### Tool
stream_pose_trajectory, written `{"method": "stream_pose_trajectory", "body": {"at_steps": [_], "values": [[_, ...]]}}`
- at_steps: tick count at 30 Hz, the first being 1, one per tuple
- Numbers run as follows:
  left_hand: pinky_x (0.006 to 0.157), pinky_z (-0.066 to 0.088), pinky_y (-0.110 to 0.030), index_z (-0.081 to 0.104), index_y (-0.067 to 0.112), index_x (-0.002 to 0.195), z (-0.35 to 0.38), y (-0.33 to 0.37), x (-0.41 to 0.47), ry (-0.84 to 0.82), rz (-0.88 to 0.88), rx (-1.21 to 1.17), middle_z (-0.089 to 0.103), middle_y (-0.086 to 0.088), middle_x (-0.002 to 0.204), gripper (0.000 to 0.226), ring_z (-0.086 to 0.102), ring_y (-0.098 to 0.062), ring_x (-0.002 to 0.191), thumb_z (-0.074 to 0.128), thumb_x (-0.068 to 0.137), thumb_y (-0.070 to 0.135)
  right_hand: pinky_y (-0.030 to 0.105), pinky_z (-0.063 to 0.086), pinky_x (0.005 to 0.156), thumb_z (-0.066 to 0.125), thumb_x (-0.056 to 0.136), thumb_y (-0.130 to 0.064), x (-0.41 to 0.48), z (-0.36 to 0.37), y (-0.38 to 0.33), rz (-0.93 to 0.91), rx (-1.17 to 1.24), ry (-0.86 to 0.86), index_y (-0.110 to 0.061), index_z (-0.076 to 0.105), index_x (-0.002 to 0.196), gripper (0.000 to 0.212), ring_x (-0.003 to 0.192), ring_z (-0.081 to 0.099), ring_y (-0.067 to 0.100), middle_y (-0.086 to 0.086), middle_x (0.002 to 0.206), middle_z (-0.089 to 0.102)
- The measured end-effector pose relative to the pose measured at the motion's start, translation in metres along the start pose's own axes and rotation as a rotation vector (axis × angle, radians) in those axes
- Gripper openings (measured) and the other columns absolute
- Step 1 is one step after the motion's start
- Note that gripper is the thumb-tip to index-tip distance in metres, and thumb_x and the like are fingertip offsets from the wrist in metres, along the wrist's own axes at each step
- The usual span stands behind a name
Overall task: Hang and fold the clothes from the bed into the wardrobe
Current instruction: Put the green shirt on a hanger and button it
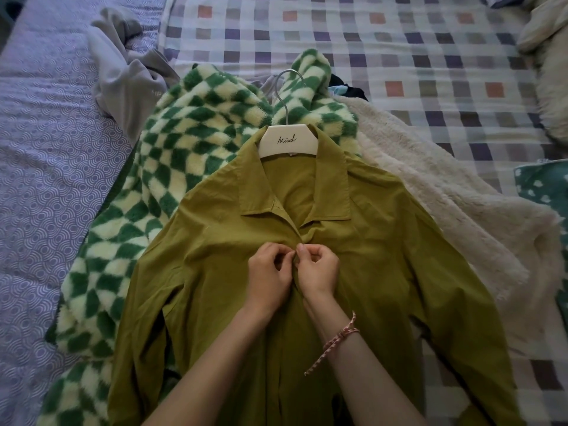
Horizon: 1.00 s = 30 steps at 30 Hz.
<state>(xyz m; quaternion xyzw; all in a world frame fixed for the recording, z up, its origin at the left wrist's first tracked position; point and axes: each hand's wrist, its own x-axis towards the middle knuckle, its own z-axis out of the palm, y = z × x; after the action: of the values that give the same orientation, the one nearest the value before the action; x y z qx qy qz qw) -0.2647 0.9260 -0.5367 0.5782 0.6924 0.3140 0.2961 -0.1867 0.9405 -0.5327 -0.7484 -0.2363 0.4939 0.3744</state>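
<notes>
**OLIVE SHIRT ON HANGER: FRONT BEING FASTENED, ON THE BED**

**Location.** Olive shirt [384, 256] flat on the bed, front up, on top of other garments. Collar dressed over a white hanger [289, 139], metal hook pointing away.

**Hands.** Left hand [269, 272] and right hand [318, 269] close together at the placket just below the collar. Fingertips of both pinch the cloth there, probably at a button; button itself hidden. Braided cord bracelet [341, 335] on the right wrist.

**Handling (judged).**
- Thin woven cloth: light, limp, quick to crease.
- Best lifted by the hanger's hook or neck, so the shoulders stay seated.
- Long sleeves spread wide, likely to trail when raised.

**Surroundings, left to right.**
- Lilac patterned cover [46, 149].
- Crumpled grey sweatshirt [132, 78].
- Green-and-cream checkered fleece [184, 133], partly under the shirt and under the hook.
- Cream fleece garment [430, 195], partly under the far sleeve.
- Checked sheet [399, 41].
- Teal spotted cloth [541, 186] at the edge.

**Obstructions (judged).** Fleece pile beneath may cling to the shirt; hook may catch on it.
</notes>
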Motion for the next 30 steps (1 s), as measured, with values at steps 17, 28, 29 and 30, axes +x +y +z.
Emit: {"method": "stream_pose_trajectory", "body": {"at_steps": [17,28,29,30], "values": [[0.069,0.049,-0.019,0.055,0.018,0.095,-0.007,0.0,0.0,-0.227,-0.464,-0.226,0.058,0.001,0.091,0.004,0.058,-0.011,0.081,0.055,0.091,0.02,0.009,0.046,0.064,0.05,0.094,-0.01,0.017,-0.039,0.0,-0.417,-0.477,-0.206,-0.011,0.06,0.108,0.017,0.083,0.055,0.004,-0.002,0.1,0.059],[0.077,0.049,-0.034,0.054,0.005,0.107,0.033,-0.027,-0.066,-0.054,-0.351,0.52,0.055,-0.01,0.103,0.034,0.055,-0.025,0.097,0.062,0.087,0.032,0.02,0.039,0.079,0.045,0.097,-0.022,-0.006,-0.069,0.056,-0.525,-1.04,-0.368,-0.013,0.056,0.112,0.021,0.101,0.053,0.015,0.003,0.111,0.055],[0.072,0.05,-0.036,0.056,0.004,0.103,0.034,-0.026,-0.062,-0.049,-0.354,0.534,0.057,-0.012,0.099,0.03,0.058,-0.027,0.092,0.063,0.086,0.028,0.021,0.039,0.078,0.044,0.097,-0.021,-0.005,-0.066,0.055,-0.541,-1.079,-0.364,-0.012,0.055,0.11,0.019,0.1,0.054,0.016,0.003,0.111,0.055],[0.069,0.05,-0.037,0.057,0.003,0.1,0.034,-0.026,-0.059,-0.034,-0.349,0.542,0.059,-0.014,0.097,0.024,0.06,-0.028,0.088,0.063,0.087,0.022,0.022,0.041,0.078,0.042,0.098,-0.018,-0.005,-0.064,0.055,-0.547,-1.106,-0.36,-0.011,0.054,0.11,0.019,0.1,0.055,0.017,0.004,0.112,0.055]]}}
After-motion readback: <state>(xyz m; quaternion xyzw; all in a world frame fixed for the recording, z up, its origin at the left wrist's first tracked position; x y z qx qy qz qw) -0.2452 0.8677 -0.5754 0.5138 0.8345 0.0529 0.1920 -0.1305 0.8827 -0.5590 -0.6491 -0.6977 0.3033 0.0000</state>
